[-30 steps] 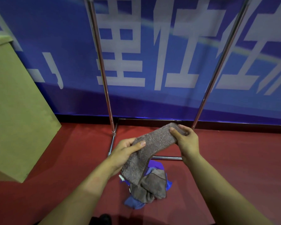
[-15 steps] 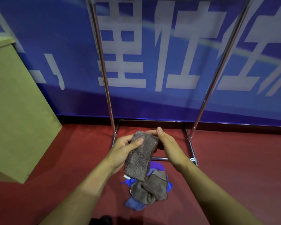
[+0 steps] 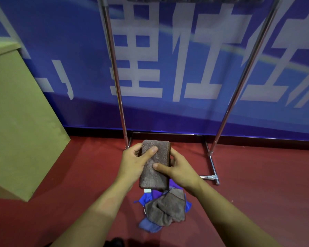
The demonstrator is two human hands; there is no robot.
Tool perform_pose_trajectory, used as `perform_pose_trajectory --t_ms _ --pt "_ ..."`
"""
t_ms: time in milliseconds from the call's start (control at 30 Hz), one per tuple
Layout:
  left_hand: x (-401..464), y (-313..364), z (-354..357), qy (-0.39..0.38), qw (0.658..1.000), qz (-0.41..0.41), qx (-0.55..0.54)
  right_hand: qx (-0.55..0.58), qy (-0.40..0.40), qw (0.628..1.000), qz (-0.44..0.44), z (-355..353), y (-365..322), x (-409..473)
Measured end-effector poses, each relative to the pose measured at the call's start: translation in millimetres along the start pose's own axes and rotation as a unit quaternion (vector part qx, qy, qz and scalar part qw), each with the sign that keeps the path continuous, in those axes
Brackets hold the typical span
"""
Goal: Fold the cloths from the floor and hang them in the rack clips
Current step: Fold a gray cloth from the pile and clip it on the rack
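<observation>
Holding a folded brown cloth (image 3: 154, 164) upright in front of you, you are in the middle of the folding step, with the hanging yet to come.

To finish the fold well, I judge you should square the layers so the edges line up, flatten the pile with your thumbs, and keep a firm pinch near the top edge, since that is the part a clip will need to bite. A small white tag pokes out below the bottom edge; tuck it in or leave it low, away from the clip end. The plush fabric looks thick, so a loose grip could let the layers slide apart as you lift.

Your left hand (image 3: 136, 162) grips the cloth's left side, thumb curled across its front near the top, fingers hidden behind. Your right hand (image 3: 178, 168) grips the right side lower down, thumb pressed across the front at mid height, fingers wrapped behind. Neither hand is spread.

The cloth sits between both hands, above the floor (image 3: 257, 175), in front of the base of the rack (image 3: 121, 107). Below your hands, a pile (image 3: 165, 209) of crumpled brown and blue cloths lies on the floor, waiting. The rack's two metal poles rise to the top edge of view; a dark strip there may be the clips, but I cannot tell.
</observation>
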State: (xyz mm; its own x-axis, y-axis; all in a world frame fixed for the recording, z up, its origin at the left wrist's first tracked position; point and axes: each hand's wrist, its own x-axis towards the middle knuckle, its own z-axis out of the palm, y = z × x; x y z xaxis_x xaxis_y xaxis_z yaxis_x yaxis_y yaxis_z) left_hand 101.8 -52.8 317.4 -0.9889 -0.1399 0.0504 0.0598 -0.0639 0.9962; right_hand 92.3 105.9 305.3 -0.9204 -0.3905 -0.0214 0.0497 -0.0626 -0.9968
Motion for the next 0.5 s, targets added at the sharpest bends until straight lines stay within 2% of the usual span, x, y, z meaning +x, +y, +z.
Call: perform_pose_trajectory --t_ms 167,233,267,367,433,500 --pt "3.7 -4.1 -1.6 0.023 0.999 -0.003 0.024 0.010 0.021 1.000 0.014 -4.2 4.5 4.5" --pt "6.6 -5.6 -4.1 0.033 0.999 -0.031 0.028 0.028 0.031 0.999 0.016 -6.6 3.9 4.7" --pt "7.0 -5.7 -5.5 0.021 0.998 -0.059 0.015 0.039 0.034 0.999 0.016 -8.4 3.3 4.7" --pt "2.1 -2.6 -5.7 -0.079 0.984 -0.153 -0.031 0.061 0.043 0.997 0.017 -12.3 -0.6 4.8" --pt "0.3 -4.0 -4.7 -0.106 0.983 -0.153 -0.008 0.067 0.054 0.996 0.015 -13.1 -2.5 4.7" --pt "1.8 -6.2 -5.3 -0.089 0.988 -0.122 0.013 0.071 0.066 0.995 0.014 -13.7 -2.2 5.3"
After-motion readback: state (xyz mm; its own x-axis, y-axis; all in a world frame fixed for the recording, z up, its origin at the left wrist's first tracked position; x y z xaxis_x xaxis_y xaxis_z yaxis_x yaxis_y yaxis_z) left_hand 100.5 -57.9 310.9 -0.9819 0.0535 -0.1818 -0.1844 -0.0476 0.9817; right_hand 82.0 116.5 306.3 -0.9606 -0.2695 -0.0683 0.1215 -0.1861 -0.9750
